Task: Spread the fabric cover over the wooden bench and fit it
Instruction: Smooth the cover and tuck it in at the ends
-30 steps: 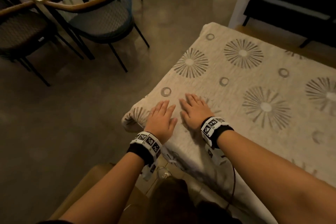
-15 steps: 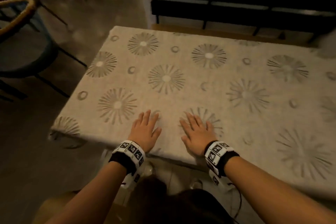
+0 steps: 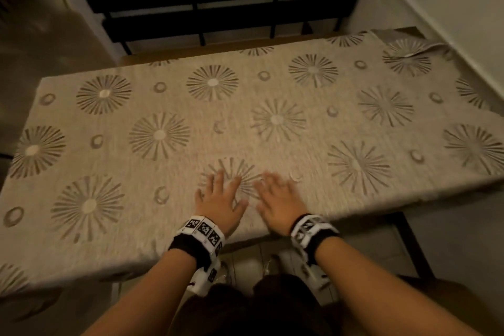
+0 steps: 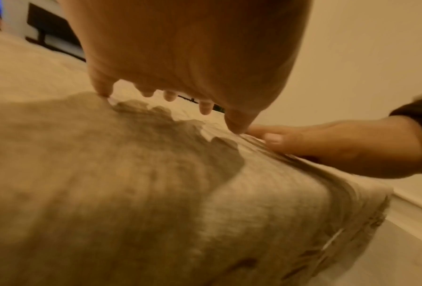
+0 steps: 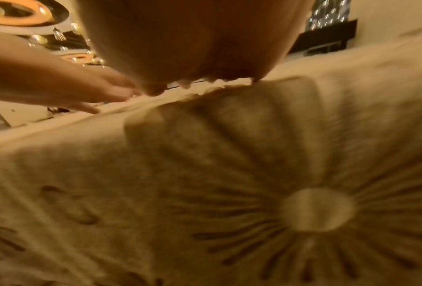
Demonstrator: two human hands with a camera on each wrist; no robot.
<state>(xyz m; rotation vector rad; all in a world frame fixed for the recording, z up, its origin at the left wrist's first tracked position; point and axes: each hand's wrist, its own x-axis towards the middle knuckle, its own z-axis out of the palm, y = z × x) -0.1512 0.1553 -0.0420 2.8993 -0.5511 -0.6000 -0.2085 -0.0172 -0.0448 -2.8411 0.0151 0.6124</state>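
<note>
A beige fabric cover [image 3: 245,123] printed with grey sunbursts and rings lies flat over the bench and hangs over its near edge. A strip of the wooden bench [image 3: 169,55] shows along the far side. My left hand [image 3: 219,199] and right hand [image 3: 278,199] lie side by side, palms down with fingers straight, on the cover near the front edge. The left wrist view shows the left hand's fingertips [image 4: 206,109] touching the cover [image 4: 131,193], with the right hand [image 4: 327,147] beside it. At the far right corner the cover [image 3: 417,49] is rumpled and folded.
A black slatted railing or bench [image 3: 218,0] stands behind the covered bench. A pale wall [image 3: 450,8] runs along the right side. A dark metal leg [image 3: 414,243] shows under the bench's near right. Grey floor [image 3: 41,35] lies to the left.
Both flat hands have slid rightwards along the cover from its left corner towards the middle of the front edge. The head view has swung right, and the chairs have left the picture.
</note>
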